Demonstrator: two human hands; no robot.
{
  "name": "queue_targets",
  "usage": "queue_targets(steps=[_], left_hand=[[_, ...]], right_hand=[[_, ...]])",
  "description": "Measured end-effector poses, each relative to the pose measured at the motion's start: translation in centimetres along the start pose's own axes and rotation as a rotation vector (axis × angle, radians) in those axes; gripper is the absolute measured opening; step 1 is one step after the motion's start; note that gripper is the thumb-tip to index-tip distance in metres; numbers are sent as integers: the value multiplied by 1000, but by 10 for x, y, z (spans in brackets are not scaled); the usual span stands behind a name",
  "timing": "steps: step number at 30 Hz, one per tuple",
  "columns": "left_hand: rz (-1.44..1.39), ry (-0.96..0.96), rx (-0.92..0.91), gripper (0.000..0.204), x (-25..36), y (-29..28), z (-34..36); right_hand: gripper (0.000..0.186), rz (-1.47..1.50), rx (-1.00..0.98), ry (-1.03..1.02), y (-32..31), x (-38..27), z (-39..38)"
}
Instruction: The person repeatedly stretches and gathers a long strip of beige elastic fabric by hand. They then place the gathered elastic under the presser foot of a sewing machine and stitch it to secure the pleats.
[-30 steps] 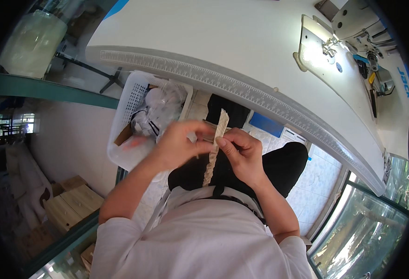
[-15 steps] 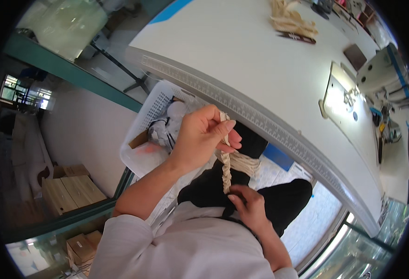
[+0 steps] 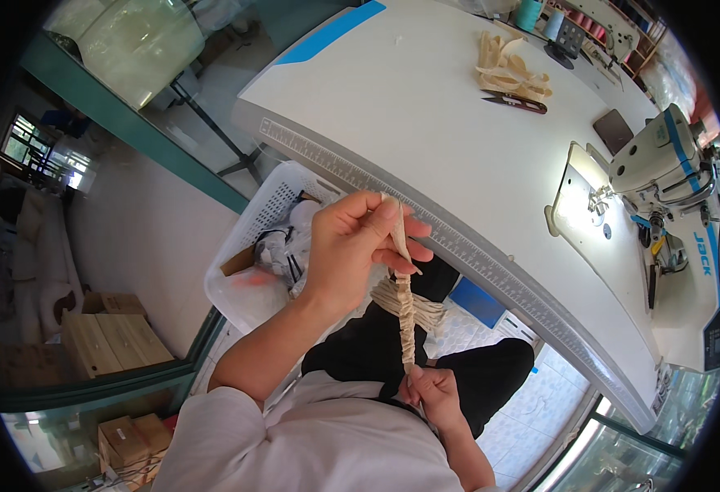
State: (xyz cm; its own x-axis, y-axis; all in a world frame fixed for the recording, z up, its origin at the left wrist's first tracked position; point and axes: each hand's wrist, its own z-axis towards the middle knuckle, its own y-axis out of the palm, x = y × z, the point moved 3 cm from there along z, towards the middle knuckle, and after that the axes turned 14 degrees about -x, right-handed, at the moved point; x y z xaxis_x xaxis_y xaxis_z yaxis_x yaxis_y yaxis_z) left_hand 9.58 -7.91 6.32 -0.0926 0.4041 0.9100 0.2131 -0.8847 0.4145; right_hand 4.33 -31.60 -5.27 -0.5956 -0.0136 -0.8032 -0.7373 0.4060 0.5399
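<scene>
A gathered, ruffled strip of cream fabric point(image 3: 406, 316) hangs stretched between my two hands, above my lap. My left hand point(image 3: 360, 234) pinches its upper, flatter end between thumb and forefinger, the other fingers loosely spread. Lower down, near my waist, my right hand point(image 3: 431, 392) is closed on the bottom end of the strip. Behind the strip, a bundle of cream strips point(image 3: 417, 307) lies across my dark-trousered thigh.
A white table point(image 3: 425, 98) with a ruler point(image 3: 360, 168) along its near edge stands ahead. On it are a sewing machine point(image 3: 663, 156), lit at its needle, thread snips point(image 3: 514, 102) and loose cream strips point(image 3: 511, 70). A white plastic basket point(image 3: 237, 217) with bagged items stands left.
My right hand has moved slightly down and closed on the strip's lower end. The strip is now straighter and longer between my hands. The view has shifted a little.
</scene>
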Motion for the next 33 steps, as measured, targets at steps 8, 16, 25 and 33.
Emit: queue_targets(steps=[8, 16, 25, 33], left_hand=[[51, 125, 18, 25, 3, 5, 1], [91, 138, -10, 26, 4, 5, 0], [80, 178, -50, 26, 2, 5, -1], [53, 163, -49, 23, -1, 4, -1]], right_hand=[[50, -139, 47, -5, 11, -5, -1], [49, -182, 66, -5, 16, -7, 1], [49, -188, 68, -4, 18, -8, 1], [48, -247, 36, -69, 17, -5, 4]])
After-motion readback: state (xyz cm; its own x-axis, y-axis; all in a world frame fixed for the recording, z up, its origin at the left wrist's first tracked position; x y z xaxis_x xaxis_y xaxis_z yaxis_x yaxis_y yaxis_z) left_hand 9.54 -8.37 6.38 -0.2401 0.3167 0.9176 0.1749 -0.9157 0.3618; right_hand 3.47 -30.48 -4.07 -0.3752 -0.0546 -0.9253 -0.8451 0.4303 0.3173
